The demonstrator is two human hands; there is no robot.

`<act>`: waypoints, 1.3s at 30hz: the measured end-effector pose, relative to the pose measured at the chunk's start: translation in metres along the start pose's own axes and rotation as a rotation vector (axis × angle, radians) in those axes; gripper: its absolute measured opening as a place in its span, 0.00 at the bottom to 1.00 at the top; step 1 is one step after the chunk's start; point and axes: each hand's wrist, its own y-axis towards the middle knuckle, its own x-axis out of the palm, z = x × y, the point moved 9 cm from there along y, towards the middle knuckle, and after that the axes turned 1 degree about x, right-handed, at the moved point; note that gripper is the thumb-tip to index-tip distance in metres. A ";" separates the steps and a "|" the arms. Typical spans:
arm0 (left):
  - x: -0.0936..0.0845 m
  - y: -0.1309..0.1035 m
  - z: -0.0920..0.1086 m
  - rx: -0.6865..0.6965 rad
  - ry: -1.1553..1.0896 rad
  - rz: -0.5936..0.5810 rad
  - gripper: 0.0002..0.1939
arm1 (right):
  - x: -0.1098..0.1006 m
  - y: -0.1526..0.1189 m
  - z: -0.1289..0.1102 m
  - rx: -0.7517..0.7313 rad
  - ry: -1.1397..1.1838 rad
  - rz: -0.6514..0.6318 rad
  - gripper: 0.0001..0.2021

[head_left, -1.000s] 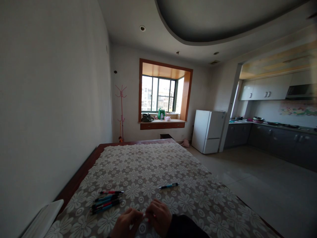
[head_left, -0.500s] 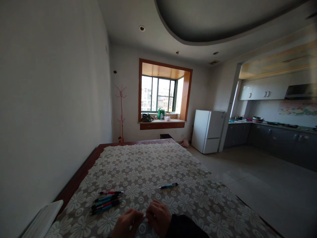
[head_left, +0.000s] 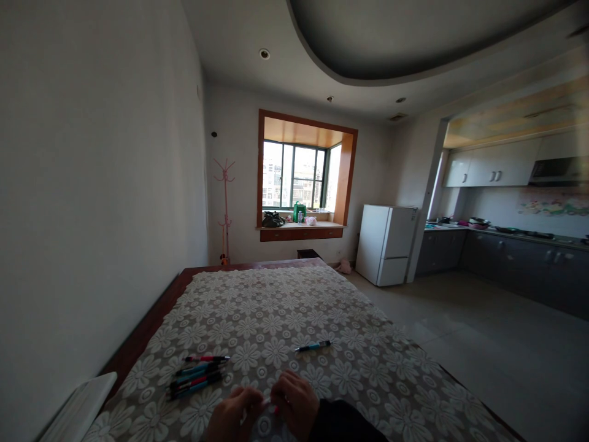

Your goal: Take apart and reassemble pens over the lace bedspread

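Both hands meet at the near edge of the table, at six o'clock in the view. The left hand [head_left: 234, 414] and right hand [head_left: 297, 402] pinch a small pen [head_left: 271, 406] between their fingertips; only a sliver of pale barrel with a red bit shows between them, so which part each holds cannot be told. A pen like this looks light and stiff, with a smooth plastic barrel that could slip or roll, so I'd judge it best taken around the barrel near each end, with fingertips rather than the whole fist.

At about ten o'clock from the hands, close by, lies a bunch of pens [head_left: 197, 373], red and blue, side by side and touching. At one o'clock a single blue pen [head_left: 313, 345] lies alone, well apart from the bunch. All rest on a lace cloth [head_left: 276, 307] with flower patterns. A white tray [head_left: 80, 408] sits at the far left edge.
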 end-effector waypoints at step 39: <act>-0.003 0.000 0.011 0.076 0.062 0.039 0.17 | 0.001 0.001 -0.001 -0.006 0.019 -0.008 0.04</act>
